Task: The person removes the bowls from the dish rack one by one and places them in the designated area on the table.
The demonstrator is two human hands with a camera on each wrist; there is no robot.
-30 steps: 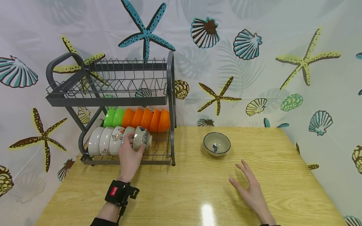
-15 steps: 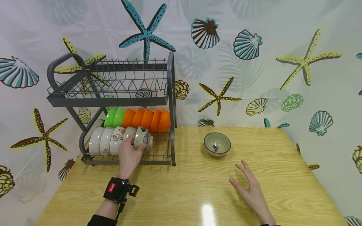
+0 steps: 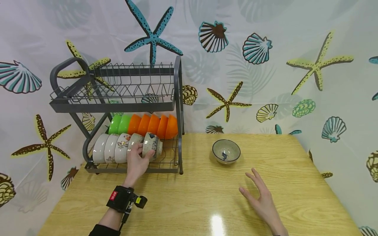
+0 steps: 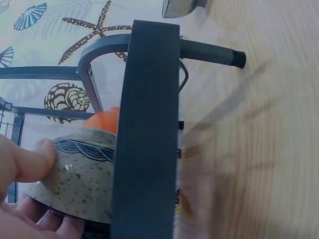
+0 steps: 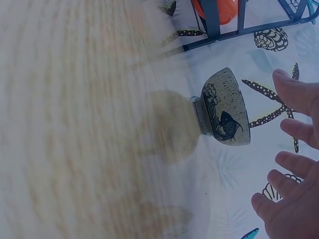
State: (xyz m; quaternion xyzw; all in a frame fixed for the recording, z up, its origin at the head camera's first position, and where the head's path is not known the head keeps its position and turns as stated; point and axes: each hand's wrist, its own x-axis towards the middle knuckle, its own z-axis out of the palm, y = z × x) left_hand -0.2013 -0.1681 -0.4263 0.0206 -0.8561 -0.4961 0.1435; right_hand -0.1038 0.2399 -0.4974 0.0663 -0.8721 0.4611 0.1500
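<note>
The left hand reached into the lower tier of a dark two-tier rack, which stood by the left edge of the wooden tabletop, toward its far corner. Its grip was fastened on a speckled bowl: the thumb lay against the outer wall, and the fingers went round the rim side. That bowl was tipped on its side, its foot facing the tabletop's right edge, at the right end of the rack's front row. Left of it leaned a similar bowl and three white bowls; behind stood a row of orange bowls and green bowls.

The right hand had a released grip, fingers spread and holding nothing, over the right half of the tabletop, toward its near edge. Beyond it, well apart from the rack and near the far edge, a dark-rimmed bowl sat upright, untouched.
</note>
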